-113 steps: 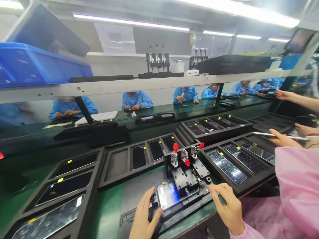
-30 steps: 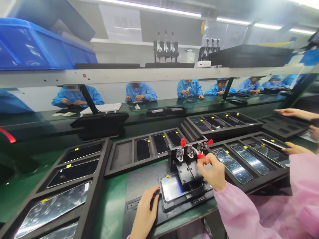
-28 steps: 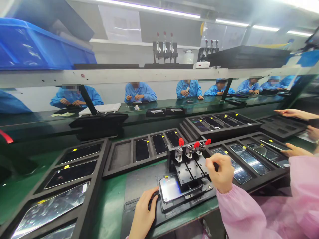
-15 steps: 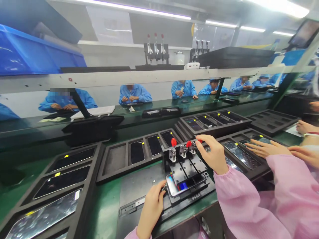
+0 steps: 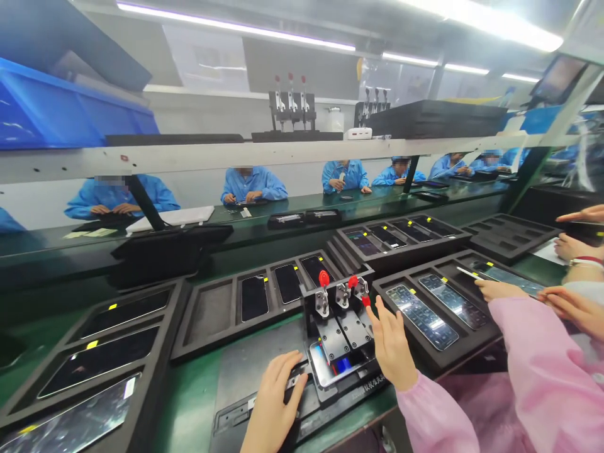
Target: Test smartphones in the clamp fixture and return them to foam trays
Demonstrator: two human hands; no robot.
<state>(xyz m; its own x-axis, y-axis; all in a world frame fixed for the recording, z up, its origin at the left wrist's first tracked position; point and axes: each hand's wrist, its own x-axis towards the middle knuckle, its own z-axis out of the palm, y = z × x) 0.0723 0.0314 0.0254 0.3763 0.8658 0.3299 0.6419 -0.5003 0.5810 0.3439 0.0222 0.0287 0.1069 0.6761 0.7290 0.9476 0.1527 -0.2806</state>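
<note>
I'm pressing my left hand point(image 5: 274, 402) against the lower-left edge of the black clamping fixture point(image 5: 325, 393), fingers held together, while my right hand point(image 5: 391, 343) is hanging spread open just beside a red toggle-clamp handle point(image 5: 364, 301). The smartphone point(image 5: 328, 366) is sitting in the fixture at lower centre, partly under the clamp plates point(image 5: 333, 340), and a foam tray point(image 5: 415, 358) of phones is lying to the right.

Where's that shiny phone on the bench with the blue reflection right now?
In the head view, the phone lies low and centre in a black fixture, just below the red-handled toggle clamps, between the left hand and right hand.
</note>
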